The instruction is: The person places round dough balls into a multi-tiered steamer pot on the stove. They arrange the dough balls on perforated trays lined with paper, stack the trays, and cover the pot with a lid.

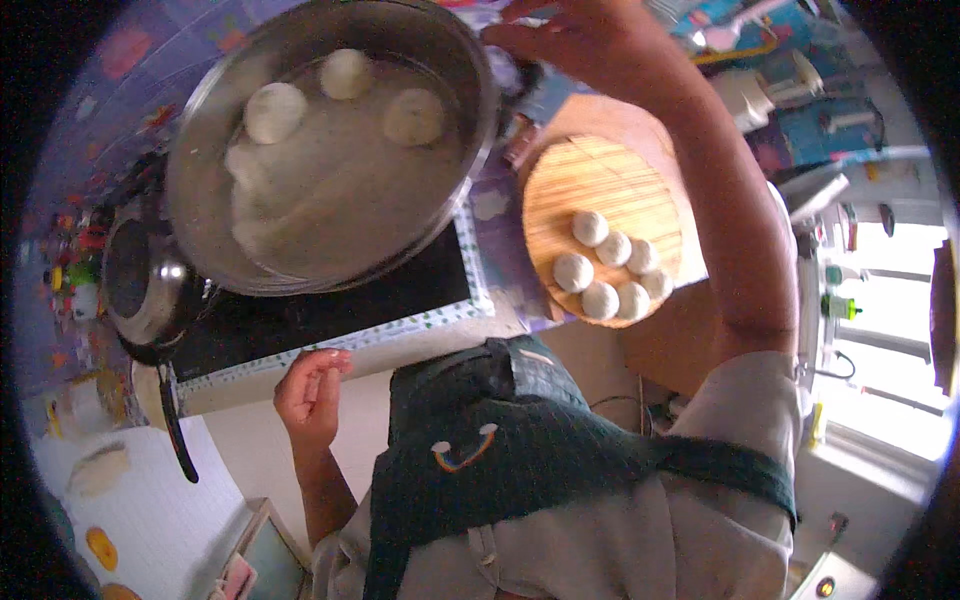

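A wide steel pot (480, 142) with cloudy liquid fills the upper left. Three round white dough balls (275, 112) show at its far side, and a pale irregular mass or foam (247, 180) lies by the left wall. My right hand (577, 37) reaches beyond the pot's right rim at the top edge of view; what its fingers touch is blurred and partly cut off. Near the stove's front edge, my left hand (311, 390) is loosely curled with nothing visible in it. Several white dough balls (573, 272) rest on a round wooden board (592, 172) to the right.
The pot stands on a black cooktop (322, 322) with a patterned border. A small pan (146, 285) sits left of it, its black handle (176, 427) jutting toward me. Bottles (82, 289) crowd the far left. Kitchen items (757, 90) line the upper right near a bright window (892, 322).
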Motion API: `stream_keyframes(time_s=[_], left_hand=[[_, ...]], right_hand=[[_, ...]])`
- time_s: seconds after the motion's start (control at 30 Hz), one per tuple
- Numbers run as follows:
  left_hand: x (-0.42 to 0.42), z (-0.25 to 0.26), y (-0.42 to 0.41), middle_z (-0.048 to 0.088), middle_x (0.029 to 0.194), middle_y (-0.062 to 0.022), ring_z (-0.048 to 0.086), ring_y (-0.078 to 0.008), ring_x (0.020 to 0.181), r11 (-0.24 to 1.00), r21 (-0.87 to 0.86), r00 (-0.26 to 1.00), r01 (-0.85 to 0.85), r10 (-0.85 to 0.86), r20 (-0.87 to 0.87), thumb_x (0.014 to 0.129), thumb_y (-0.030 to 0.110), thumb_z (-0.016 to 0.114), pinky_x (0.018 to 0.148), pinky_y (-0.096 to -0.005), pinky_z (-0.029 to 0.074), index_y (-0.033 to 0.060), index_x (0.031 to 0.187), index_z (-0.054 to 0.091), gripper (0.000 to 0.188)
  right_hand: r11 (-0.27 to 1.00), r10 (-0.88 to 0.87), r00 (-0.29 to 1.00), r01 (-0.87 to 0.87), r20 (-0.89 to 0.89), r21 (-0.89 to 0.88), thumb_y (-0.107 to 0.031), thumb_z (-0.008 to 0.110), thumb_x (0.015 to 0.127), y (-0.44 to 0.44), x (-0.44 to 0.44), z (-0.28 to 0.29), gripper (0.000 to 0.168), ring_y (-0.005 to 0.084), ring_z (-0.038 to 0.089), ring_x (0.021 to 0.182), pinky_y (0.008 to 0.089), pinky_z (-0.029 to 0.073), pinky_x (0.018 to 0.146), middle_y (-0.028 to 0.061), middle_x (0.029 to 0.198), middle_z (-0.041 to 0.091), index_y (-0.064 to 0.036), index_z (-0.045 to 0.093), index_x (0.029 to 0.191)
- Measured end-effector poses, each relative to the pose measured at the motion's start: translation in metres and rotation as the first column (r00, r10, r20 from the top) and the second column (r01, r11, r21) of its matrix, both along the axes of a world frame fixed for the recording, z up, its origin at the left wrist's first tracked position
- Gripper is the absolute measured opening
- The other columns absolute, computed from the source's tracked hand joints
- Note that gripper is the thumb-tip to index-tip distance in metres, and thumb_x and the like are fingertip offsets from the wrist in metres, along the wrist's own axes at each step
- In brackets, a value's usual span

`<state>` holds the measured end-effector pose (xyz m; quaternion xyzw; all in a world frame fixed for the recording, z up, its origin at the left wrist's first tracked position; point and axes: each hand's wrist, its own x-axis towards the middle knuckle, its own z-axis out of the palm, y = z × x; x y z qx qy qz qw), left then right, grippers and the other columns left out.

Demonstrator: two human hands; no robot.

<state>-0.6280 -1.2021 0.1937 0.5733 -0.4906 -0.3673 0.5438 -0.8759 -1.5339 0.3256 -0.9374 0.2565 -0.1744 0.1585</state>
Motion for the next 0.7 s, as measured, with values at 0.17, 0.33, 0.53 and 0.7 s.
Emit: stream_keyframes(time_s=[0.17,0.33,0.53,0.7], left_hand=[[-0.031,0.000,-0.005,0.060,0.091,-0.0133,0.059,-0.0167,0.080,0.997,0.069,0.998,0.032,-0.028,-0.058,0.082,-0.004,0.049,0.073,-0.0287,0.048,-0.0037,0.095,0.055,0.014],[-0.062,0.008,-0.023,0.060,0.090,-0.0132,0.058,-0.0153,0.078,0.983,0.127,0.991,0.129,-0.130,-0.001,0.083,-0.003,0.048,0.074,-0.0280,0.047,-0.0040,0.095,0.054,0.013],[-0.095,0.012,-0.037,0.060,0.090,-0.0131,0.058,-0.0145,0.079,0.969,0.100,0.974,0.225,-0.223,-0.025,0.083,-0.004,0.050,0.073,-0.0261,0.047,-0.0050,0.094,0.054,0.013],[-0.109,0.016,-0.035,0.060,0.089,-0.0132,0.058,-0.0147,0.078,0.966,0.111,0.973,0.231,-0.232,-0.003,0.083,-0.004,0.050,0.073,-0.0262,0.047,-0.0047,0.094,0.054,0.012]], right_hand=[[0.913,-0.373,0.927,0.373,-0.034,0.166,-0.025,0.065,0.074,0.046,-0.143,-0.083,0.037,0.0293,0.058,0.092,0.0375,0.048,0.075,0.0136,0.097,0.060,-0.009,0.055,0.106],[0.833,-0.358,0.835,0.487,-0.417,0.261,-0.015,0.068,0.066,0.117,-0.205,-0.179,0.065,0.0317,0.048,0.108,0.0390,0.041,0.090,0.0159,0.119,0.046,-0.010,0.040,0.124],[0.898,-0.322,0.910,0.381,-0.262,0.221,-0.017,0.066,0.065,0.114,-0.184,-0.209,0.067,0.0345,0.047,0.106,0.0416,0.043,0.087,0.0163,0.118,0.045,-0.013,0.037,0.126],[0.931,-0.251,0.818,0.351,-0.518,0.103,-0.016,0.065,0.065,0.088,-0.168,-0.237,0.058,0.0327,0.054,0.094,0.0400,0.045,0.082,0.0150,0.108,0.052,-0.015,0.046,0.120]])
